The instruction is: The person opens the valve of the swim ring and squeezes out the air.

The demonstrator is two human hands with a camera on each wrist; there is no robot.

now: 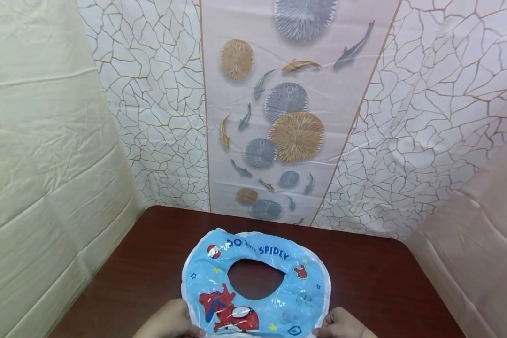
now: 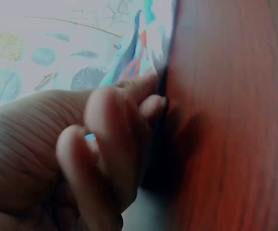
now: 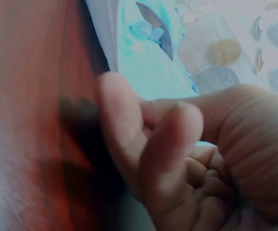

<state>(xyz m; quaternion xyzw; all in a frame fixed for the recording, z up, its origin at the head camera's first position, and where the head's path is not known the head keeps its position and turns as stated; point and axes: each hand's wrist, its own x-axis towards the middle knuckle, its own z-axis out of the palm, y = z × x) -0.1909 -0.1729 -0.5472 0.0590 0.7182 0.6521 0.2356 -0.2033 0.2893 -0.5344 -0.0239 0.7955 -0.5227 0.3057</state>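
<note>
A light blue inflatable swim ring (image 1: 279, 300) with red cartoon figures and the word SPIDEY lies on the dark table at the near edge of the head view. Its surface looks slack and wrinkled, with a pale seam round the rim. My left hand (image 1: 173, 319) pinches the ring's near left edge between thumb and curled fingers. On the opposite side, my right hand (image 1: 340, 323) pinches the near right edge the same way. In the right wrist view, the blue ring (image 3: 146, 72) rises beyond the fingers. The ring's nearest part is cut off by the frame.
The reddish-brown wooden table (image 1: 376, 277) extends around the ring. Behind it hangs a patterned cloth (image 1: 160, 103) with fish and round motifs, and plain pale cloth (image 1: 38, 155) borders the left side. Another pale cloth (image 1: 481, 220) stands along the right.
</note>
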